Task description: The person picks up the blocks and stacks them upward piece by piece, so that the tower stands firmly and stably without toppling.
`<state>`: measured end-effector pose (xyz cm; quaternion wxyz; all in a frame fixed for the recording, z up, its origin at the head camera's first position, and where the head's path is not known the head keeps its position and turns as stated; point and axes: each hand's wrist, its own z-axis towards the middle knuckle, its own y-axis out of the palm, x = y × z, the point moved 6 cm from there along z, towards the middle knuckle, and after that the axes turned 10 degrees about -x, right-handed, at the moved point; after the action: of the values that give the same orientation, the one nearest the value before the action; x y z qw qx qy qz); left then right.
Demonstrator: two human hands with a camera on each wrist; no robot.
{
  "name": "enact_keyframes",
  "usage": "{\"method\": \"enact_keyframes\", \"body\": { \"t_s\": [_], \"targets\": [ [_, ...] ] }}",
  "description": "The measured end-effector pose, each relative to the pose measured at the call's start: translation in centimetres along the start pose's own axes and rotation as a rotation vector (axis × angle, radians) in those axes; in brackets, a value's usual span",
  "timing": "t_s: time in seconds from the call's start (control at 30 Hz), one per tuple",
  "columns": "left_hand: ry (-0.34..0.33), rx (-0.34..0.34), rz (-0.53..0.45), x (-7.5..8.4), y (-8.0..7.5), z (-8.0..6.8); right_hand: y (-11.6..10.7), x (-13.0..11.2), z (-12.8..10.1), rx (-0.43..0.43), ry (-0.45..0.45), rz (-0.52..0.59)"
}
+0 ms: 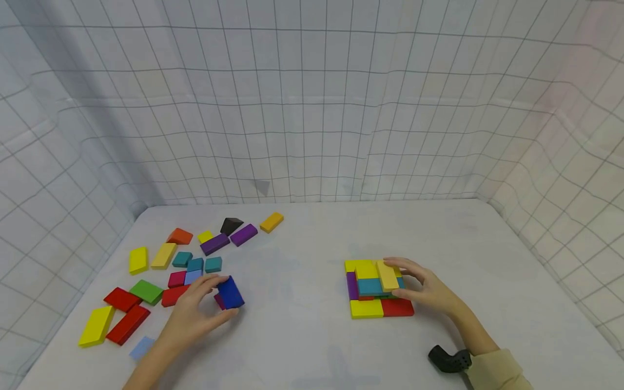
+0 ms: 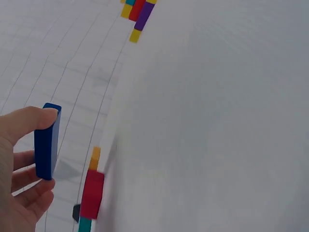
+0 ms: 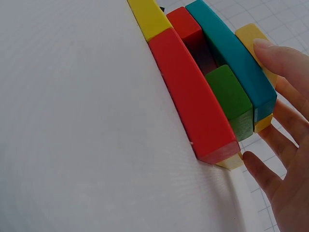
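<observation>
My left hand [image 1: 192, 311] pinches a dark blue block [image 1: 231, 293] between thumb and fingertips, raised and tilted. A crimson block [image 1: 220, 301] shows partly behind it. In the left wrist view the thumb is on one end of the blue block [image 2: 47, 145] and fingers on the other. My right hand [image 1: 431, 290] grips a pale yellow block [image 1: 387, 276] that lies across the top of a layered block stack. Beneath it is a long teal block [image 3: 236, 58]; a green block [image 3: 229, 94] and a red block [image 3: 190, 92] sit lower. Purple and yellow blocks show along the stack's left side.
Loose blocks spread over the left of the white table [image 1: 302, 346], among them a green block [image 1: 147, 292], a yellow block [image 1: 97, 326] and a purple block [image 1: 244, 234]. A black curved device [image 1: 449, 359] is at the right wrist. Gridded white cloth [image 1: 312, 108] encloses the table.
</observation>
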<state>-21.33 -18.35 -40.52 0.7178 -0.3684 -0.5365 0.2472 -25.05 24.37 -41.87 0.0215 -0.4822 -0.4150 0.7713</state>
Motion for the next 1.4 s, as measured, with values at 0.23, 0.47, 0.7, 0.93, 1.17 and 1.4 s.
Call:
{"method": "enact_keyframes", "body": {
  "t_s": [0.23,0.47,0.7,0.93,1.17,1.4],
  "targets": [
    [0.275,-0.066,-0.139,5.9,4.3,4.5,0.1,0.4,0.0,-0.004,0.01,-0.016],
    [0.459,-0.141,-0.235,11.6,9.4,8.3,0.1,0.2,0.0,-0.001,0.015,-0.012],
    [0.502,-0.246,-0.298,15.2,13.6,10.4,-0.3,-2.4,0.2,-0.01,-0.03,-0.003],
    [0.476,-0.306,-0.293,16.6,15.4,11.0,-0.1,-1.0,0.1,-0.01,-0.028,-0.016],
    [0.447,-0.344,-0.308,16.8,15.8,11.1,0.0,0.7,0.0,-0.026,-0.025,-0.001],
    [0.459,-0.342,-0.294,16.9,16.1,11.1,0.0,0.7,0.0,-0.028,-0.008,0.024]
  ]
}}
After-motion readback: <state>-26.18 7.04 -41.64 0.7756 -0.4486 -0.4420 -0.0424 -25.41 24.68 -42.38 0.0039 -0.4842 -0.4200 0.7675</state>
